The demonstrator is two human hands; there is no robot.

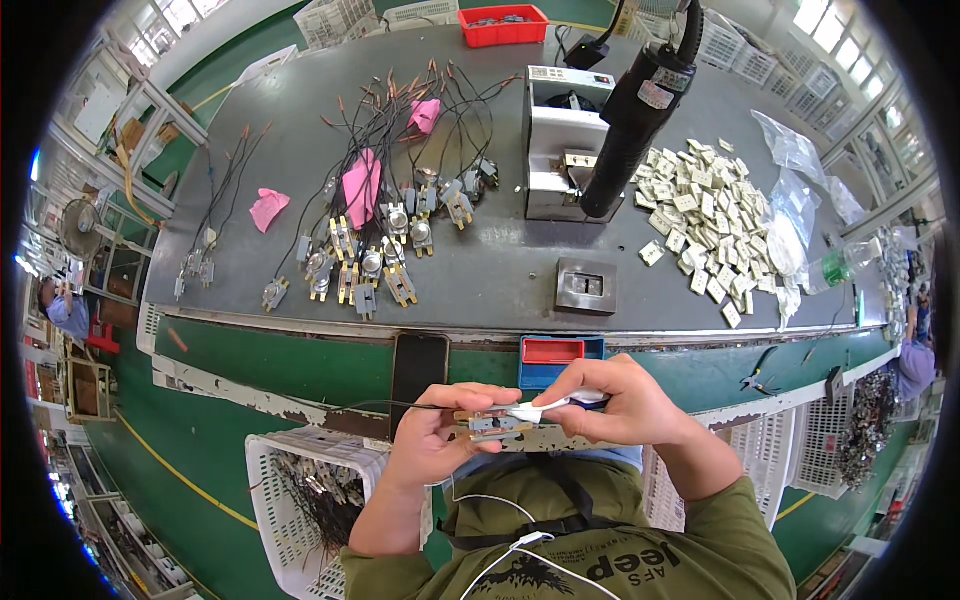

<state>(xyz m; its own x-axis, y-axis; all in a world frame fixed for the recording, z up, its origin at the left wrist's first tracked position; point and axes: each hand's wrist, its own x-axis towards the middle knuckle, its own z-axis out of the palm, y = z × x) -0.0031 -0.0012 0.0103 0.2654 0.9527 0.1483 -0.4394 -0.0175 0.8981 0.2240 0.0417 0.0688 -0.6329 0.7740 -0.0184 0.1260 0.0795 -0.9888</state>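
Observation:
Close to my body, just off the table's front edge, both of my hands meet over a small grey and brass electrical part [497,428] with a black wire running off to the left. My left hand [428,440] is closed on this part, thumb below and fingers above. Pinched in my right hand [628,402] is a slim white piece with a dark blue section [590,402]; its exact kind is hidden by the fingers. The white end touches the top of the electrical part.
Behind my hands lie a phone [420,368] and a blue box with a red tray [553,350]. On the grey table [480,285] are wired parts [345,265], pink scraps [362,188], a metal block [586,287], a black power tool [640,125] and white pieces [705,210]. A crate [262,480] stands left.

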